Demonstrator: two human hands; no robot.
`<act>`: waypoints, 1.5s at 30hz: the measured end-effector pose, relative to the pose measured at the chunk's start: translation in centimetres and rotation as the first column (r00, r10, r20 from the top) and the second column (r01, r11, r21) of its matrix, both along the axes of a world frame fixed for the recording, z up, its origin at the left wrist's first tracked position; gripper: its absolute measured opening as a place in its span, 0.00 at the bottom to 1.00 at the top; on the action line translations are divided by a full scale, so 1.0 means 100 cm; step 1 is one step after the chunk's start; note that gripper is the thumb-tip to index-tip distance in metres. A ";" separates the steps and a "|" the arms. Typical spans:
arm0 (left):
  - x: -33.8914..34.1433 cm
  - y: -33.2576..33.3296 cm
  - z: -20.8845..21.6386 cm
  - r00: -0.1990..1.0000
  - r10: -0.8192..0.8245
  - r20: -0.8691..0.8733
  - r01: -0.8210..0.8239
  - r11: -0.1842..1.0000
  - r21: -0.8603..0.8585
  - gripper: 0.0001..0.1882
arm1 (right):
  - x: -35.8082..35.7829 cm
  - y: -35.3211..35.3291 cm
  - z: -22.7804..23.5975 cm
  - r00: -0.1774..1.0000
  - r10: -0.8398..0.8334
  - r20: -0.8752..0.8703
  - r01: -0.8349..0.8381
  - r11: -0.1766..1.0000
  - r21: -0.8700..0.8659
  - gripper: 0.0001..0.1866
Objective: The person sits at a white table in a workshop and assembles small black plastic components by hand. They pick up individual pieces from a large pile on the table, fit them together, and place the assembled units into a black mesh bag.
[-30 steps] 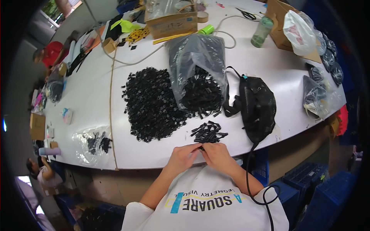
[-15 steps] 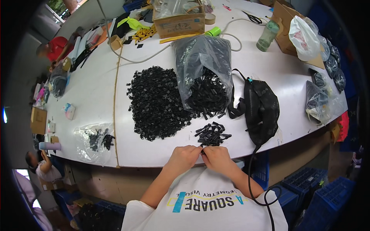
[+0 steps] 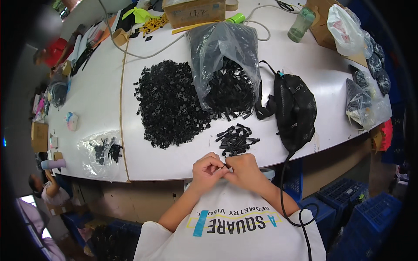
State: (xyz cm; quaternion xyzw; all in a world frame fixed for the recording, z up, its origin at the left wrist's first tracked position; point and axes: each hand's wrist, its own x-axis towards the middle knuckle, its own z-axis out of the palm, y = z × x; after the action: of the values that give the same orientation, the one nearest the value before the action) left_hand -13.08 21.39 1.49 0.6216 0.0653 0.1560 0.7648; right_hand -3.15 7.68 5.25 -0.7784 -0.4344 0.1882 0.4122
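Observation:
At the table's front edge my two hands meet, fingers closed. A small black piece [image 3: 225,165] shows between them, mostly covered, so its exact kind is unclear. My left hand [image 3: 206,173] pinches it between thumb and fingertips. My right hand [image 3: 244,170] is curled around its other side, fingers turned inward. Just beyond my fingers lies a small heap of black tube-like pieces with thin loops [image 3: 236,140]. Farther left spreads a big pile of flat black plastic clips [image 3: 170,104]. A clear plastic bag [image 3: 217,41] lies with its mouth toward me, spilling more of the tube-like pieces.
A black mesh pouch [image 3: 296,111] with a strap lies to the right, beside a black cord. Farther back are a cardboard box [image 3: 193,14], a green bottle [image 3: 301,25] and a grey cable. A small clear bag [image 3: 100,154] sits left; blue crates [image 3: 344,209] stand below right.
Both hands have drawn slightly back from the small heap toward my body. My left fingers have lifted and turned, showing the small black piece. The view has shifted slightly.

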 end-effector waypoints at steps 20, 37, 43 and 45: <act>0.001 0.052 -0.018 0.928 -0.347 -0.136 0.350 0.688 0.636 0.11 | 0.015 -0.016 -0.014 0.969 0.230 0.090 -0.223 0.971 -0.085 0.10; -0.020 0.094 -0.032 0.665 0.725 -0.178 -0.083 0.309 0.948 0.15 | -0.010 -0.036 -0.029 0.213 0.391 -0.896 0.176 0.886 0.429 0.24; -0.025 0.109 -0.026 0.704 0.645 -0.298 0.107 0.319 0.942 0.10 | -0.041 -0.037 -0.033 0.368 0.379 -0.849 -0.210 0.923 0.322 0.24; -0.025 0.110 -0.024 0.686 0.643 -0.341 0.143 0.341 0.929 0.10 | -0.042 -0.040 -0.034 0.363 0.307 -0.880 -0.176 0.950 0.259 0.24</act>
State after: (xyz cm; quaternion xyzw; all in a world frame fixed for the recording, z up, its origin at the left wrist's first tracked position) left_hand -15.62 32.40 -0.88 0.9220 0.3418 0.0580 0.1724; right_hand -7.40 3.72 1.87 -0.4496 -0.2587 0.6136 0.5953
